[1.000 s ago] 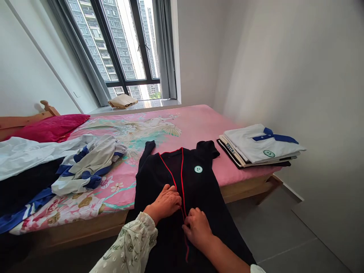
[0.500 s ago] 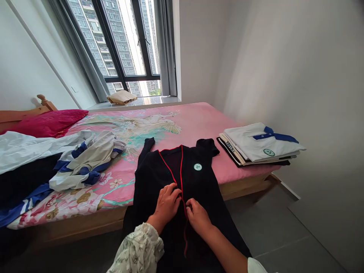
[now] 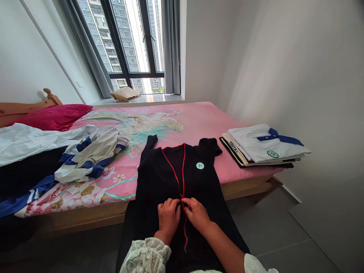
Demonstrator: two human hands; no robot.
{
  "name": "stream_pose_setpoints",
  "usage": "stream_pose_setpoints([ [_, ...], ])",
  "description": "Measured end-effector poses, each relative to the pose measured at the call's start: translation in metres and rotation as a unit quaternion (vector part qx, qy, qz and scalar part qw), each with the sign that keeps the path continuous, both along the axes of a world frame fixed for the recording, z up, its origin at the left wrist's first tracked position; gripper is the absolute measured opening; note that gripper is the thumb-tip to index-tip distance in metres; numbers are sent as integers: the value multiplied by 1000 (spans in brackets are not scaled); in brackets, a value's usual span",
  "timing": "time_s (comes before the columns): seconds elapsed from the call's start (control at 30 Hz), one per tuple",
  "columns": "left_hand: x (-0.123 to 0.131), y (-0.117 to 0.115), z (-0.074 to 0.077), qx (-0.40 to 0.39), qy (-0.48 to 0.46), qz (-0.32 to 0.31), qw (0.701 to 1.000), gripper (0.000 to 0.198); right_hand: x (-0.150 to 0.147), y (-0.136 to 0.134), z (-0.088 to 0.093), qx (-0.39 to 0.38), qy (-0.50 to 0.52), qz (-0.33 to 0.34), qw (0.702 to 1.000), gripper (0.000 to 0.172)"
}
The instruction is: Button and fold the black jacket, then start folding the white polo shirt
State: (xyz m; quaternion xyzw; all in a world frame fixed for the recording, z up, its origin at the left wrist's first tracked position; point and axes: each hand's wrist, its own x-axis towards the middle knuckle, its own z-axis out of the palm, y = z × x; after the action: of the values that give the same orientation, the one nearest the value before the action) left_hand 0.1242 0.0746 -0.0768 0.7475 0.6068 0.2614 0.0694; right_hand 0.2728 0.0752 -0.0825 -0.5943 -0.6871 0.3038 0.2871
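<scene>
A black cardigan (image 3: 153, 178) with red edging and a round green-and-white badge (image 3: 200, 165) lies front up, its upper part on the bed and its lower part over the near edge. My left hand (image 3: 169, 215) is closed at the front opening, fingers pinching the red-trimmed edge. Right beside it, my right hand (image 3: 196, 213) pinches the same front edge just below the V of the neckline. Exactly what sits between the fingertips is partly hidden. Below both hands the loose red trim hangs down the dark cloth.
A folded stack of clothes, with a white-and-blue polo shirt (image 3: 253, 142) on top, sits at the bed's right corner. Unfolded clothes (image 3: 85, 155) are heaped at left, near a red pillow (image 3: 54, 117). Pink patterned bedding (image 3: 199, 117) covers the bed; a beige folded cloth (image 3: 125, 94) lies on the windowsill.
My left hand has moved down along the front edge, level with my right hand. My right hand has shifted slightly up the opening, and the two hands are closer together. The view has tilted slightly.
</scene>
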Motion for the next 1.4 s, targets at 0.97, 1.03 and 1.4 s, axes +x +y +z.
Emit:
stream_pose_setpoints([
  [0.97,-4,1,-9,-61,-265,-25,962,13,13,4,9,-107,73,-107,986,24],
  [1.03,-2,2,-10,-67,-275,-20,959,13,16,2,7,-131,86,-100,982,16],
  [1.4,6,5,-2,-118,-326,4,938,14,-4,1,12,-49,86,-76,992,13],
])
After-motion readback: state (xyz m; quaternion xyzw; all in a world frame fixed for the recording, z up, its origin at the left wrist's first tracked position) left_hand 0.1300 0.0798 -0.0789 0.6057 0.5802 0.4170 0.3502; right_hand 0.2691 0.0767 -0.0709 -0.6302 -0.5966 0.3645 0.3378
